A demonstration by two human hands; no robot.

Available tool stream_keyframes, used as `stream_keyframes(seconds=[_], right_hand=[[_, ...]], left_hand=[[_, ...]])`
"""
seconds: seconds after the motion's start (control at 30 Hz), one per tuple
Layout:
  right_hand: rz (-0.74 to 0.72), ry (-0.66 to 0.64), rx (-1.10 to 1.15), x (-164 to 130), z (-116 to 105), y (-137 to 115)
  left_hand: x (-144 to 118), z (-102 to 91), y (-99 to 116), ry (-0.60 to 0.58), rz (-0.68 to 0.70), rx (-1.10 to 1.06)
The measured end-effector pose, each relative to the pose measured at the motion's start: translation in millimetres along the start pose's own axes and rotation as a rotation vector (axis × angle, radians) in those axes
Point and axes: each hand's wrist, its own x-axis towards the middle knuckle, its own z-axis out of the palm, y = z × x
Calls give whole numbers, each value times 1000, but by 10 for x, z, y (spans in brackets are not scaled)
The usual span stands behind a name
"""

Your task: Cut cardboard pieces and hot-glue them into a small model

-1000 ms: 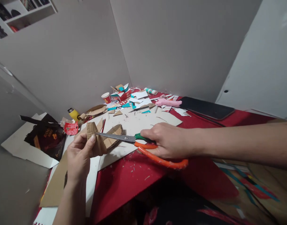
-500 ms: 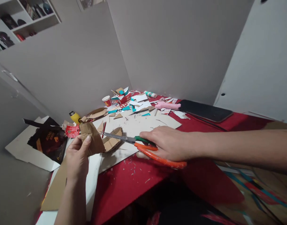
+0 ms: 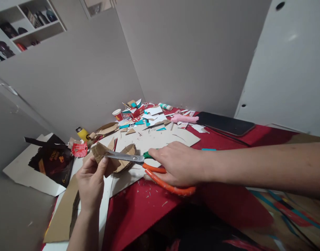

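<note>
My left hand [image 3: 93, 177] pinches a small folded piece of brown cardboard [image 3: 111, 165] between thumb and fingers. My right hand [image 3: 178, 164] grips a pair of scissors [image 3: 154, 170] with one green and one orange handle. The blades point left and meet the cardboard close to my left thumb; whether they are cutting through it I cannot tell. Behind and just right of the held piece, a curved cardboard piece [image 3: 127, 157] lies on a white board [image 3: 146, 139].
Scraps of cardboard and paper [image 3: 154, 116] lie at the back, near a paper cup [image 3: 118, 114], a yellow bottle [image 3: 82, 133] and a glue stick [image 3: 165, 106]. A black tablet-like slab [image 3: 225, 123] sits right on the red tabletop [image 3: 139, 212]. Brown cardboard [image 3: 61, 216] lies front left.
The scissors and my right hand have moved left, bringing the blades onto the cardboard. My left hand has tilted the piece and shifted slightly right. The view has turned slightly.
</note>
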Motion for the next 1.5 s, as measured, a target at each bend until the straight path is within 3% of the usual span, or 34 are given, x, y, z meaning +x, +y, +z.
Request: stream_keyframes(seconds=[0.17,0.5,0.73,1.2,1.3,1.5], right_hand=[[-17,33,-61,15,14,3],[-48,-9,83,-78,-2,31],[-30,-5,-17,-87,7,28],[-146,-10,22,-114,27,210],[-165,-5,66,-108,20,235],[-77,-56,254,-125,-6,211]], left_hand=[[34,-63,-16,-45,7,16],[73,-117,40,-221,-81,-33],[82,-127,43,-253,-75,-14],[89,-238,214,-470,-240,1],[78,-216,190,-452,-230,-33],[126,-161,80,-242,-104,-179]])
